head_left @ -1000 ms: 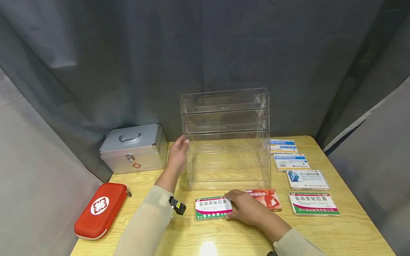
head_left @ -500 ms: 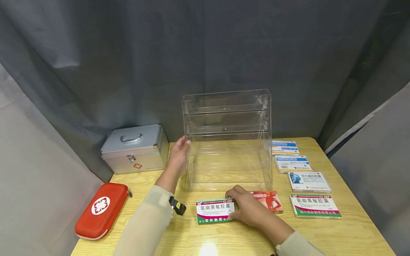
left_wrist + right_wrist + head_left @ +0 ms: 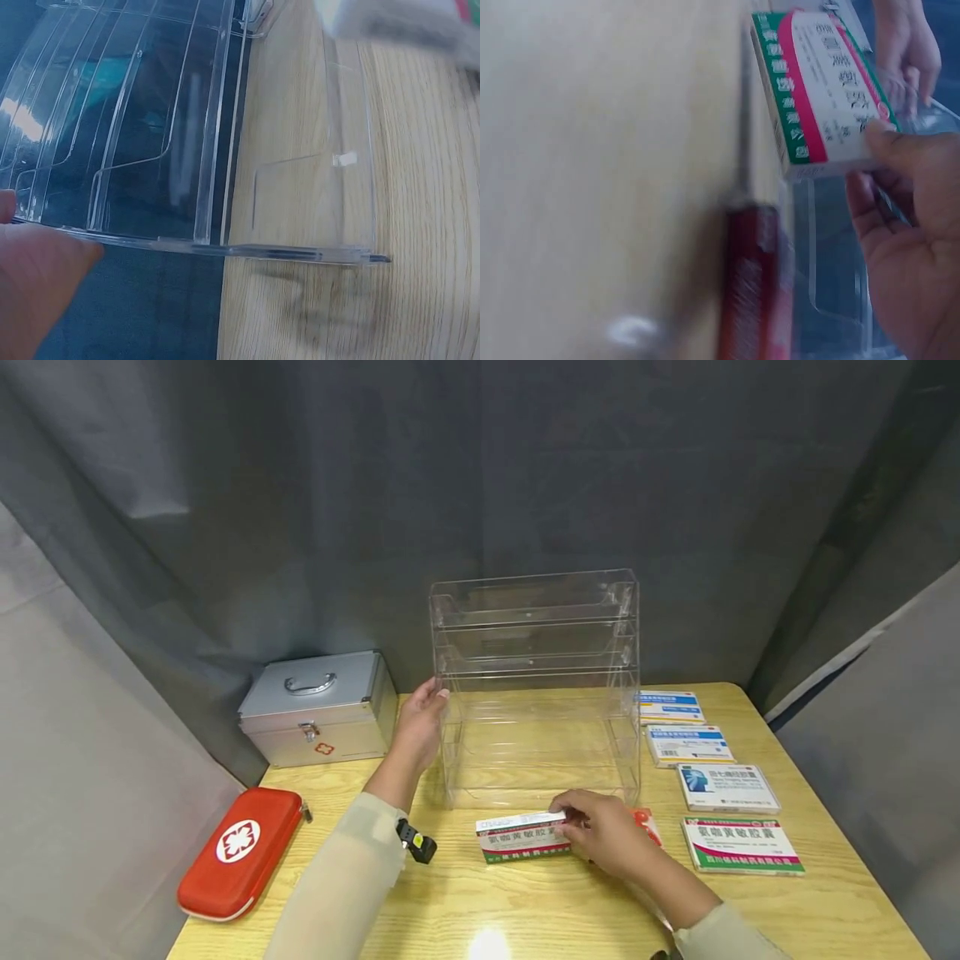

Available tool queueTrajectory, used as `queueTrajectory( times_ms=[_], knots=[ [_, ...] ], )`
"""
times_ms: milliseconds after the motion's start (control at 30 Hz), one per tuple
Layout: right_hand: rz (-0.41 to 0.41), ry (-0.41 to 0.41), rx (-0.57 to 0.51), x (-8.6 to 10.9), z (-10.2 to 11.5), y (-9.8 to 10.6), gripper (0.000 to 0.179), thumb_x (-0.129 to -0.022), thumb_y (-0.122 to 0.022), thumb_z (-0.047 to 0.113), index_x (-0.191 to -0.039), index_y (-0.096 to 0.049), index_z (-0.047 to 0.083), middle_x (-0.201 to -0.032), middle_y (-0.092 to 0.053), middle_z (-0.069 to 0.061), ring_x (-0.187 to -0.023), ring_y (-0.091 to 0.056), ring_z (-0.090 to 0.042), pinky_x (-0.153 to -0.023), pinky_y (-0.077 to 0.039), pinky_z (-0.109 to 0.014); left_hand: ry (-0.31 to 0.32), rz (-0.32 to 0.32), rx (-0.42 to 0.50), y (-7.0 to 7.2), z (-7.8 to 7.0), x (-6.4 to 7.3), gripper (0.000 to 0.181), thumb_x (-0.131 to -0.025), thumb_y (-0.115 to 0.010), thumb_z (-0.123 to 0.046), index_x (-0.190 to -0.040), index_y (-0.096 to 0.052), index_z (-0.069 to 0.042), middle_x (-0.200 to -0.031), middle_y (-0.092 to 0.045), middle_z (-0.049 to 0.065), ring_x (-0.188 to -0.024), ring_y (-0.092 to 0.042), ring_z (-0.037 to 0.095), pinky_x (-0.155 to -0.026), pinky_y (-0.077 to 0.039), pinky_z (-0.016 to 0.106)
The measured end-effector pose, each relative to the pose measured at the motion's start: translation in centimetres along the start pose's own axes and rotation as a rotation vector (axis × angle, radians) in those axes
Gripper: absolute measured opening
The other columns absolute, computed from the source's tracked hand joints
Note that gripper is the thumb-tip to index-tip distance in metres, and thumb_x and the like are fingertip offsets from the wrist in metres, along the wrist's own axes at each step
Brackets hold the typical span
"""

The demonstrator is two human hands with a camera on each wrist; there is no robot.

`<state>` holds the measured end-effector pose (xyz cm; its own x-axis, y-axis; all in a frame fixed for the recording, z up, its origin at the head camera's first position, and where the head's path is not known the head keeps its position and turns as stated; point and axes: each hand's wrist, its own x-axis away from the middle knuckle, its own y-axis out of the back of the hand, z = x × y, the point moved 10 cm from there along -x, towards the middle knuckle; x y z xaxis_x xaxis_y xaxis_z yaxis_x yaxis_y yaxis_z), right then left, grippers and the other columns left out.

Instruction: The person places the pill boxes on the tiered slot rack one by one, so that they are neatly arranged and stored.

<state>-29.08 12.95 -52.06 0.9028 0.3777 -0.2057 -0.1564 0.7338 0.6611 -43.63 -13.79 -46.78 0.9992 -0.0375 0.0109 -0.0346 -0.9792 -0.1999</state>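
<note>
In the head view, the right hand (image 3: 611,837) pinches one end of a green-and-white box (image 3: 521,838), which juts out tilted toward nine o'clock. The left hand (image 3: 418,722) grips the edge of a clear rack (image 3: 536,676), at its three o'clock.

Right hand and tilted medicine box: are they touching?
Touching. The right wrist view shows the right hand pinching the medicine box, thumb on its printed face.

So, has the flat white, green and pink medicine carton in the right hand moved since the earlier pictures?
Yes: in the head view, that medicine carton has shifted right and upward against the rectangular silver metal case, and tilted up.
</note>
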Motion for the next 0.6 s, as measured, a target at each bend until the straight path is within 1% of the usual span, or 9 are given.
queueTrajectory(
  times_ms=[67,133,200,267,333,433,533,600],
  knots=[
    [-0.005,-0.041,-0.056,-0.2,-0.3,1.5,0.017,-0.098,-0.083,0.013,-0.113,-0.077,0.020,-0.101,-0.075,0.009,-0.090,-0.069,-0.004,-0.075,-0.063,-0.023,-0.002,0.005,0.011,-0.1,-0.1,0.0,0.066,-0.115,-0.054,-0.014,-0.171,-0.024,0.000,-0.181,-0.024,0.016,-0.169,-0.020,0.033,-0.141,-0.016,0.043],
    [-0.024,-0.093,-0.116,-0.5,-0.6,3.5,0.018,-0.099,-0.082,0.016,-0.117,-0.078,0.019,-0.107,-0.078,0.005,-0.094,-0.072,-0.008,-0.077,-0.065,-0.024,-0.001,0.002,0.014,-0.2,-0.1,-0.1,0.065,-0.114,-0.054,-0.013,-0.171,-0.025,0.000,-0.181,-0.024,0.016,-0.169,-0.020,0.032,-0.141,-0.015,0.043],
    [-0.063,-0.142,-0.184,-0.9,-0.6,5.7,0.022,-0.100,-0.081,0.018,-0.122,-0.079,0.016,-0.112,-0.080,-0.002,-0.097,-0.075,-0.012,-0.080,-0.065,-0.024,-0.001,-0.005,0.021,-0.2,-0.1,-0.2,0.064,-0.114,-0.055,-0.012,-0.170,-0.026,0.000,-0.180,-0.026,0.017,-0.169,-0.021,0.032,-0.141,-0.016,0.043],
    [-0.119,-0.167,-0.221,-1.6,-0.2,8.2,0.026,-0.102,-0.079,0.022,-0.127,-0.079,0.014,-0.117,-0.081,-0.007,-0.099,-0.075,-0.012,-0.081,-0.065,-0.025,-0.004,-0.012,0.021,-0.1,0.0,-0.2,0.062,-0.114,-0.054,-0.012,-0.169,-0.028,0.001,-0.179,-0.028,0.017,-0.169,-0.022,0.033,-0.141,-0.016,0.043],
    [-0.189,-0.177,-0.216,-2.5,0.6,10.8,0.031,-0.105,-0.077,0.028,-0.133,-0.077,0.014,-0.120,-0.079,-0.008,-0.099,-0.074,-0.010,-0.081,-0.064,-0.024,-0.008,-0.017,0.019,-0.1,0.0,-0.2,0.061,-0.114,-0.054,-0.012,-0.169,-0.030,0.001,-0.179,-0.029,0.017,-0.169,-0.023,0.033,-0.141,-0.016,0.043],
    [-0.308,-0.176,-0.196,-4.4,2.0,14.2,0.035,-0.106,-0.075,0.034,-0.137,-0.076,0.017,-0.118,-0.077,-0.005,-0.096,-0.070,-0.007,-0.077,-0.061,-0.020,-0.024,-0.032,-0.010,0.2,-0.1,-0.1,0.060,-0.115,-0.054,-0.013,-0.168,-0.031,0.002,-0.178,-0.031,0.017,-0.168,-0.025,0.034,-0.140,-0.019,0.044],
    [-0.404,-0.184,-0.201,-6.6,3.2,16.7,0.038,-0.105,-0.075,0.037,-0.140,-0.076,0.021,-0.119,-0.075,-0.004,-0.100,-0.067,-0.008,-0.077,-0.057,-0.016,-0.035,-0.052,-0.030,0.3,0.0,-0.1,0.060,-0.115,-0.055,-0.014,-0.168,-0.033,0.001,-0.177,-0.034,0.016,-0.167,-0.028,0.033,-0.140,-0.021,0.044],
    [-0.433,-0.192,-0.214,-8.2,3.8,17.9,0.041,-0.105,-0.075,0.040,-0.142,-0.074,0.023,-0.125,-0.075,-0.003,-0.107,-0.066,-0.005,-0.081,-0.056,-0.012,-0.042,-0.056,-0.029,0.3,0.2,-0.3,0.059,-0.115,-0.056,-0.014,-0.167,-0.034,0.001,-0.177,-0.035,0.016,-0.167,-0.028,0.034,-0.140,-0.021,0.044]
  ],
)
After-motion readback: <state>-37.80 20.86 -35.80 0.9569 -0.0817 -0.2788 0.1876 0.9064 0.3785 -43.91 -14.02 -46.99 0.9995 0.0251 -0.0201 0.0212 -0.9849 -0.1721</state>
